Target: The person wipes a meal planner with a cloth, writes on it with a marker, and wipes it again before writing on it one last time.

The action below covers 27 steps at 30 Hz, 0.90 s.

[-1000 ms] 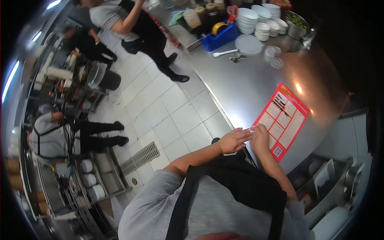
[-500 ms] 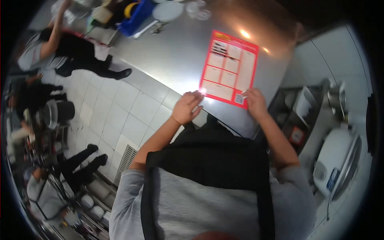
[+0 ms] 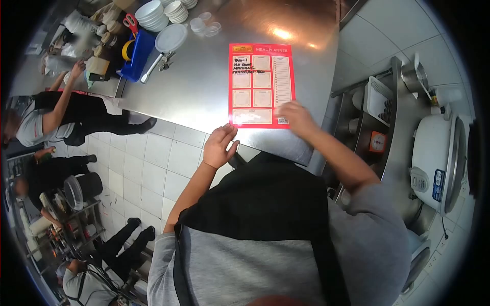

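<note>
A red-bordered meal planner sheet (image 3: 262, 84) lies on the steel table, with black handwriting in its upper left boxes. My left hand (image 3: 219, 147) is at its lower left corner, by the table's front edge. Its fingers are stretched out with the thumb apart, the fingertips touching or very near the sheet. Over the lower right part of the sheet, beside the printed QR code, is my right hand (image 3: 298, 120). Its fingers are curled in and slightly blurred; whatever they may hold is hidden.
Keys (image 3: 164, 62), a white round lid (image 3: 171, 38), a blue tape dispenser (image 3: 137, 57) and stacked bowls (image 3: 151, 16) stand farther back on the steel table (image 3: 194, 84). Shelves and a white rice cooker (image 3: 431, 158) are at the right. Several people work at the left.
My right hand has moved from the sheet's lower right edge in over the sheet, its fingers now curled. My left hand stays by the lower left corner. The camera view has shifted.
</note>
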Motion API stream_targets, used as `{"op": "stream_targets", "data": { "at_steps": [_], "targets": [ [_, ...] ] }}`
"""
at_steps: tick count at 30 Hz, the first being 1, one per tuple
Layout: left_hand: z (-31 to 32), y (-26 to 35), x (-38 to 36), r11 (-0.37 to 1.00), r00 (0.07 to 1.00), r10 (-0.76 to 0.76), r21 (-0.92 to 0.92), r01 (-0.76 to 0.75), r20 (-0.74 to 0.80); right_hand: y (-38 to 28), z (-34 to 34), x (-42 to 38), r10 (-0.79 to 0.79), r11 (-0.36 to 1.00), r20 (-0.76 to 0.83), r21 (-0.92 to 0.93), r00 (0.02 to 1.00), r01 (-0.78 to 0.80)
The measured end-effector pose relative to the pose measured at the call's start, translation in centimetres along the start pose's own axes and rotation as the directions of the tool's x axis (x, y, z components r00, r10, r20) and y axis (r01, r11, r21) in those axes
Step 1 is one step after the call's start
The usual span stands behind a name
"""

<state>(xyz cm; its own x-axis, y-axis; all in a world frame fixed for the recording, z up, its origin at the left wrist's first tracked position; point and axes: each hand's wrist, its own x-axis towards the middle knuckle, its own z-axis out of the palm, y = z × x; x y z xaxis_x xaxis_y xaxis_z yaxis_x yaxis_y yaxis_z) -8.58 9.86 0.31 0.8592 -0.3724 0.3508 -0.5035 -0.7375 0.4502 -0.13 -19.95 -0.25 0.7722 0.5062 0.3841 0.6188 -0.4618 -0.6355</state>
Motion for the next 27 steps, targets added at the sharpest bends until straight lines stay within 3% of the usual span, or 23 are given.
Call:
{"op": "stream_targets", "data": {
  "at_steps": [2, 5, 7, 9, 11, 14, 16, 17, 19, 22, 23, 24, 25, 26, 27],
  "targets": [
    [-0.2, 0.1, 0.3, 1.000, 1.000, 0.012, -0.007, -0.012, 0.020, 1.7, -4.8, -1.5, 0.115, 0.962, 0.099, -0.260, 0.988, -0.086],
    [-0.9, 0.6, 2.4, 0.991, 0.996, 0.082, -0.106, -0.079, 0.021, 1.5, -5.2, -0.2, 0.048, 0.981, 0.043, -0.189, 0.998, -0.039],
    [-0.3, 0.7, 3.8, 0.974, 0.974, 0.209, -0.104, -0.200, 0.083, 0.7, 0.0, 2.5, -0.003, 0.998, 0.042, -0.066, 0.999, 0.006],
    [1.0, 0.7, 3.2, 0.981, 0.978, 0.173, -0.104, -0.161, 0.118, 1.2, 5.9, 6.8, -0.143, 0.990, -0.025, 0.018, 0.989, 0.143],
    [1.5, 0.6, 3.4, 0.986, 0.985, 0.146, -0.090, -0.138, 0.089, 1.0, 10.1, 11.7, -0.149, 0.989, -0.028, 0.001, 0.988, 0.149],
    [2.2, 0.6, 3.3, 0.995, 0.998, 0.020, -0.101, -0.014, 0.057, 1.3, 10.0, 12.3, -0.152, 0.988, 0.043, 0.001, 0.987, 0.152],
    [2.4, 0.5, 3.8, 0.994, 0.999, 0.037, -0.098, -0.038, -0.019, 5.9, 6.9, 8.0, -0.144, 0.987, -0.062, -0.080, 0.988, 0.139],
    [2.4, 0.5, 3.8, 0.993, 0.999, 0.022, -0.117, -0.025, -0.026, 6.2, 3.2, 6.6, 0.015, 0.999, -0.089, 0.037, 0.996, -0.012],
    [2.1, 0.8, 3.7, 0.993, 1.000, 0.020, -0.113, -0.022, -0.025, 7.8, -1.6, 4.7, 0.160, 0.979, -0.042, -0.118, 0.986, -0.164],
    [2.1, 0.8, 4.0, 0.995, 0.999, 0.037, -0.089, -0.039, -0.021, 6.5, 1.9, 6.9, 0.536, 0.789, -0.002, 0.355, 0.844, -0.501],
    [2.3, 0.6, 3.8, 0.996, 0.999, 0.046, -0.070, -0.047, -0.023, 6.5, 4.7, 8.1, 0.317, 0.941, -0.117, 0.162, 0.941, -0.297],
    [2.5, 0.3, 3.7, 0.994, 0.999, 0.046, -0.096, -0.047, -0.021, 5.9, 8.2, 9.2, 0.067, 0.995, -0.176, -0.058, 0.982, -0.079],
    [2.7, 0.1, 3.7, 0.992, 0.998, 0.057, -0.108, -0.059, -0.020, 4.0, 10.9, 11.1, 0.241, 0.964, -0.058, 0.134, 0.969, -0.231],
    [2.6, 0.2, 3.9, 0.993, 0.998, 0.053, -0.108, -0.055, -0.026, 1.2, 10.9, 12.5, 0.014, 0.998, -0.021, -0.065, 1.000, -0.015],
    [2.4, 0.6, 3.9, 0.993, 0.999, 0.045, -0.107, -0.047, -0.028, -0.1, 11.5, 13.6, 0.015, 1.000, 0.011, 0.001, 1.000, -0.015]
  ]
}}
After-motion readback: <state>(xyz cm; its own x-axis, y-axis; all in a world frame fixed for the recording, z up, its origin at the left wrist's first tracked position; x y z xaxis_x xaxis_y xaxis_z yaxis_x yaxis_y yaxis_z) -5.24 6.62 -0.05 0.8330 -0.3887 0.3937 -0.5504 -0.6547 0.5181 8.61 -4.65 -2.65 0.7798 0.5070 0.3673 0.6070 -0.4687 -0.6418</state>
